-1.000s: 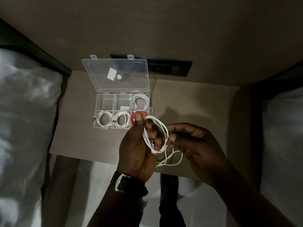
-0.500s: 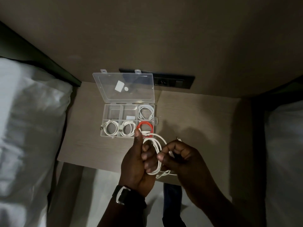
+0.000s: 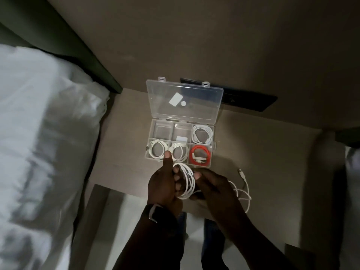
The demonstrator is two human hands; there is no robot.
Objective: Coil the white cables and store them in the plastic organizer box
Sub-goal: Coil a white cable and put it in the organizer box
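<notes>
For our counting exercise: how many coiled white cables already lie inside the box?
3. One in the far right compartment, one near left, one near middle. A white piece in the far middle is unclear.

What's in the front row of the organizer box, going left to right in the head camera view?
White coiled cable → second white coiled cable → red coiled cable.

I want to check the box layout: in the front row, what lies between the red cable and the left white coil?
In the head view, another white coil fills the middle compartment between the red cable and the left white coil.
</notes>
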